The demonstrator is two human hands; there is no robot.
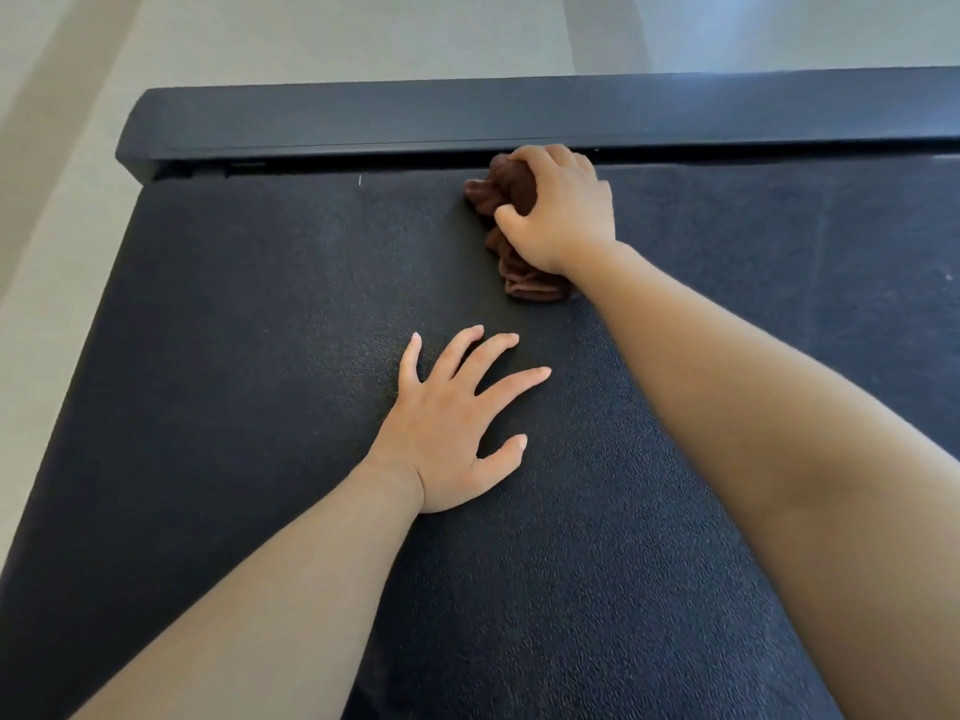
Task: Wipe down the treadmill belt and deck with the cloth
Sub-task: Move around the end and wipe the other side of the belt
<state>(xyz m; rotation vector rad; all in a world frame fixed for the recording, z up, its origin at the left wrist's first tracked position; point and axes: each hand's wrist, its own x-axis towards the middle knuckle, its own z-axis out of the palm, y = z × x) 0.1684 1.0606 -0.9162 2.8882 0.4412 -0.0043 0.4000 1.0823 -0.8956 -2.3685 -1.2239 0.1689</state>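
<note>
Two hands are on the treadmill in the head view. The right hand (561, 210) grips a bunched brown cloth (488, 192), fingers curled over the wad. It presses the cloth onto the belt (260, 356) at the far edge, right against the slot under the deck end cover (467, 122). A tail of cloth trails out below the wrist. The left hand (452, 428) lies flat on the belt nearer the person, fingers spread and holding nothing, apparently as a brace.

The step in hand looks like wiping the far strip of belt along that seam. How much of the belt is already clean cannot be told.

The next move likely calls for a sideways sweep along the seam under firm downward pressure, then a pass over the cover's top. Wadded like this, the cloth covers only a narrow strip, so a flatter fold would reach more.

A small white fleck (359, 180) sits on the belt near the seam, left of the cloth, and pale marks (949, 277) show near the right edge. Pale floor (78, 148) lies to the left and beyond.

The slot could catch a loose cloth edge. The braced left hand lies in the path of any stroke drawn back toward the person.
</note>
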